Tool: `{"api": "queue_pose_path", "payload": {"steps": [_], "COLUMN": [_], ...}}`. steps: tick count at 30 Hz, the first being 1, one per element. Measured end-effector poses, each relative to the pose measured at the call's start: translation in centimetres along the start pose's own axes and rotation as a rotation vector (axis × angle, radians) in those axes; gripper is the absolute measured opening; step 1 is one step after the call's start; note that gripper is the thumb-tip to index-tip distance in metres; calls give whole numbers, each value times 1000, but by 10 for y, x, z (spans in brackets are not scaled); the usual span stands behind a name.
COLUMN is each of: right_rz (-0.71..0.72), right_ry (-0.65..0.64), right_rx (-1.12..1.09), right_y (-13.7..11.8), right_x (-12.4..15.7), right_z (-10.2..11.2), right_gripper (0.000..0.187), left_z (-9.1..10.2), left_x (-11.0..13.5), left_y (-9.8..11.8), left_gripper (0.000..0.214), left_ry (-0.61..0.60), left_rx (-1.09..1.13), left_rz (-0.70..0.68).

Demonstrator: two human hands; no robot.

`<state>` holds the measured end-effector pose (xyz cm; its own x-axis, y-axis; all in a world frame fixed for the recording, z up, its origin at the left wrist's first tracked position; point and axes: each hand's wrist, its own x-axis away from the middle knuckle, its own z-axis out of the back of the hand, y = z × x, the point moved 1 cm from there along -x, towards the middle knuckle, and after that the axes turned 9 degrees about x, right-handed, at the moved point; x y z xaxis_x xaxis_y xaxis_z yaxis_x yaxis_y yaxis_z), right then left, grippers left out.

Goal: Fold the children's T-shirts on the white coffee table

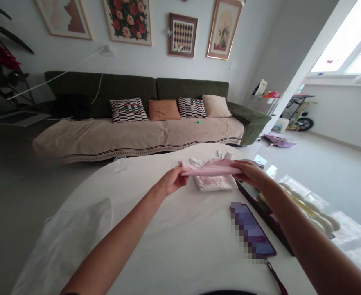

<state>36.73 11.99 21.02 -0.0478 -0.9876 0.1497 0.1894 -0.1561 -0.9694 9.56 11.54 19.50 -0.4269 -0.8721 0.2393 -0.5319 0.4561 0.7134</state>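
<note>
A folded piece of pink cloth (211, 169) is stretched level between my two hands, above the far part of the white table. My left hand (173, 180) is closed on its left end, thumb on top. At the right end, my right hand (248, 171) grips it in the same way. Beneath the pink cloth lies a folded white cloth with a pink pattern (216, 183), partly covered by it. Whether the two touch, I cannot tell.
A phone (257, 231) with a cord lies near my right forearm, beside a dark tray (269, 221). A clear plastic bag (76, 233) rests at the table's left, and a clear cup (120, 163) near its far edge. A green sofa (192, 88) stands beyond.
</note>
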Motion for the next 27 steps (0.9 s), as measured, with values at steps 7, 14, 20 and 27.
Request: {"api": "queue_pose_path", "payload": {"steps": [7,14,20,27], "right_rz": [-91,236,190,263], "right_ry": [357,394,15,53], "right_rx": [493,1066,1419,1332], "right_y": [78,143,158,140], "right_x": [-62,-43,-36,31], "right_z": [36,-21,-69,-109], "right_gripper": [36,51,52,49], "left_z": [13,42,73,202], "left_x": [-105,-109,-21,172], "left_y": [-91,-149,-129,-61], "left_gripper": [36,25,30,38], "left_ry": [364,444,296,561], "left_rx": [-341,-408,-555,-1275], "left_rz": [20,38,-61,-494]}}
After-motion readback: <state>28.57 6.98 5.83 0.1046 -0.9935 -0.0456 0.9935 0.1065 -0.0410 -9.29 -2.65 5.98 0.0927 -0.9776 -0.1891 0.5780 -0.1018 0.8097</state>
